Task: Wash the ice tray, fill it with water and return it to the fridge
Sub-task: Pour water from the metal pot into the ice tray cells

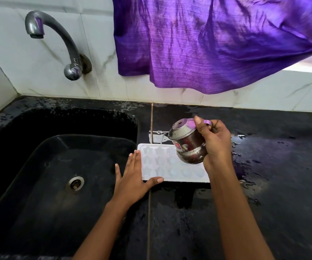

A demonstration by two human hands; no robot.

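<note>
— Two of three steps are being weighed here: how much is being counted as done?

— Washing is being judged finished, since the tray [160, 162] is lying flat on the wet counter [273, 166], just at three o'clock of the sink [95, 119], and is being filled. The filling is being taken as partly done. How many cells are full cannot be told, as all are showing pale and glossy alike.

— How is the water being delivered?

— A thin stream [161, 141] is being poured from a steel pot [187, 145], which is being tilted over the tray at about one o'clock of its middle. The stream is falling at the twelve o'clock edge. The pot is being held by the right hand [217, 145], with fingers curled round the handle and the thumb being pressed on the lid.

— And the left hand [132, 177]?

— It is being laid flat against the tray's nine o'clock edge, fingers straight and together, the thumb being spread along the six o'clock edge. The tray is being steadied, not gripped.

— What is being left?

— The rest of the cells, probably, and the whole carry to the fridge, which is not being shown. The tap [57, 40], at eleven o'clock, is not being run.
</note>
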